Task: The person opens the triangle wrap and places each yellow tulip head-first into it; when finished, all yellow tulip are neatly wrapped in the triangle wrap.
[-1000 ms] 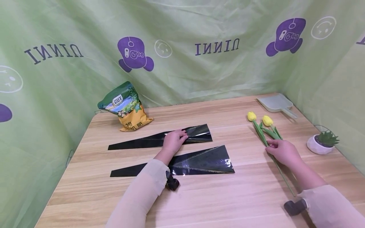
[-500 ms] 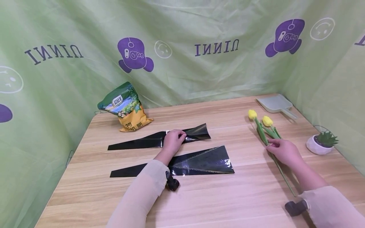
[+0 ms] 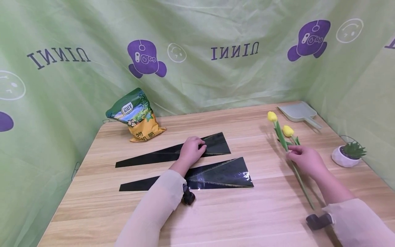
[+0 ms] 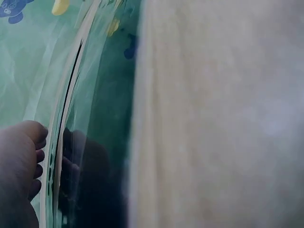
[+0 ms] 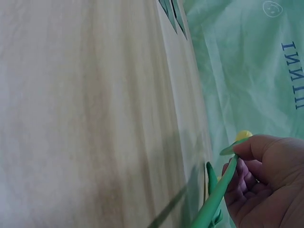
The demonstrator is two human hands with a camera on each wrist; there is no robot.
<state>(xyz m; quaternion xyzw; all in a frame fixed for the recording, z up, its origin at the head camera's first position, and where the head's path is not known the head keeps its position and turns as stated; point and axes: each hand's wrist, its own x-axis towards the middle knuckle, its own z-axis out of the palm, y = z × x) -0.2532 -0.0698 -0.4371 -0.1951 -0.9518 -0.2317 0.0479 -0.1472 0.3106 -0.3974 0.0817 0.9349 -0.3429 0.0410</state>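
Two long black flower sleeves, the rear one (image 3: 154,155) and the front one (image 3: 222,176), lie flat on the table with their wide ends to the right. My left hand (image 3: 190,150) rests on the rear sleeve with loosely bent fingers. In the left wrist view, that hand (image 4: 19,166) is beside a glossy sleeve (image 4: 104,166). My right hand (image 3: 307,159) pinches the green stem of a yellow artificial tulip (image 3: 272,116), raised a little off the table. A second yellow tulip (image 3: 288,130) lies just behind it, partly hidden by the hand.
A green-and-orange fertilizer bag (image 3: 143,125) leans at the back left. A grey dustpan (image 3: 297,111) lies at the back right corner. Near the right edge stands a white pot (image 3: 345,158) with a small succulent (image 3: 355,150). Green curtains surround the wooden table (image 3: 240,216).
The rear sleeve, bunched under my left hand before, now lies flat, its narrow end slightly nearer. My right hand has lifted one tulip, its stem end swinging left.
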